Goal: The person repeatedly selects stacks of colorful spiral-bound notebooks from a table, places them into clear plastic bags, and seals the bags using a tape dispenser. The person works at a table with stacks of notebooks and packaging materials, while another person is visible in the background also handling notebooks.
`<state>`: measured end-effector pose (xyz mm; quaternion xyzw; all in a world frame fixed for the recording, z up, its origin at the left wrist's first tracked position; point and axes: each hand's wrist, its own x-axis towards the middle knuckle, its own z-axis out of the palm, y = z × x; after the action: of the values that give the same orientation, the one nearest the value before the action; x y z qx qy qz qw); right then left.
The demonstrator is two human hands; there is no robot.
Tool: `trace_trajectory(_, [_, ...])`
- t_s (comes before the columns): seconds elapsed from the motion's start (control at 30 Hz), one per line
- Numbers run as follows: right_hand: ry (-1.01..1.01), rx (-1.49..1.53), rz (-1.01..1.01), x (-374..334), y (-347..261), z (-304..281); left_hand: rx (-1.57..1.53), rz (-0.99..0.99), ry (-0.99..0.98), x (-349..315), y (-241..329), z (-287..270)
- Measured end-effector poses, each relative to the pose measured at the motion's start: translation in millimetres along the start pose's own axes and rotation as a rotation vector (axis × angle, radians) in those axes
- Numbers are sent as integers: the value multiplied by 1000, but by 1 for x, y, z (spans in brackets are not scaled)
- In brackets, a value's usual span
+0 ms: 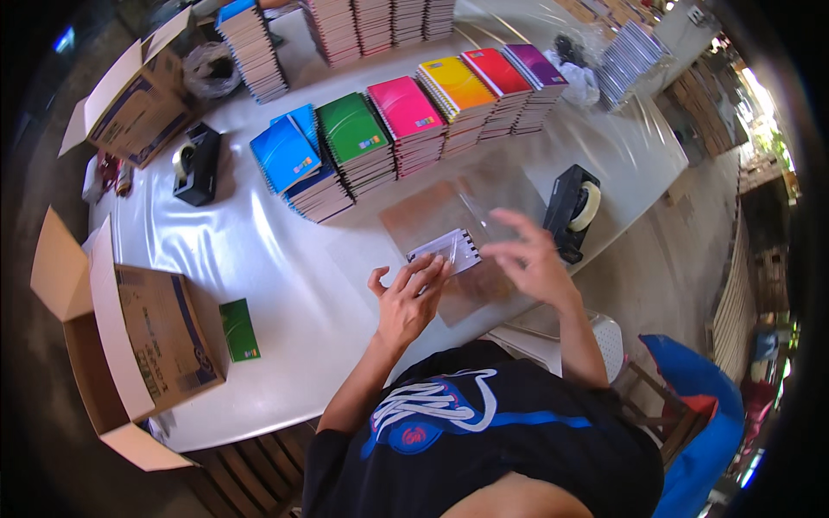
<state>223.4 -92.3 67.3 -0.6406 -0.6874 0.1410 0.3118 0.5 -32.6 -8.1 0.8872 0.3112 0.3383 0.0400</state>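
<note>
A small spiral-bound notebook, white side up, lies on a clear plastic sheet in front of me. The fingertips of my left hand rest on its near left part, with the thumb held apart. My right hand hovers just right of the notebook's black binding, a little blurred by motion, fingers spread and nothing visible in them. A black tape dispenser with a roll of tape stands beyond that hand.
Stacked spiral notebooks in blue, green, pink, yellow, red and purple line the table, with more stacks behind. Open cardboard boxes stand at the left, near a green card or booklet and another tape dispenser. A white chair is at the right.
</note>
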Motion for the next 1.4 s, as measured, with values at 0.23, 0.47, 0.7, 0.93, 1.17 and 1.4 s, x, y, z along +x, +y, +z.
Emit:
trace_trajectory(0.23, [614, -56, 1099, -80, 99, -2, -118, 115, 96, 3, -12, 8])
trace_trajectory(0.47, [759, 1114, 1125, -86, 119, -12, -190, 193, 111, 4, -20, 14])
trace_trajectory(0.7, [817, 1078, 995, -118, 72, 20, -200, 209, 88, 4, -25, 11])
trace_trajectory(0.93, [689, -439, 951, -122, 58, 19, -324, 199, 23, 10, -24, 7])
trace_trajectory(1.17, [361, 809, 650, -22, -54, 45, -449, 91, 18, 8, -25, 12])
trace_trajectory(1.4, [205, 666, 877, 0, -58, 85, -483, 72, 37, 3, -26, 18])
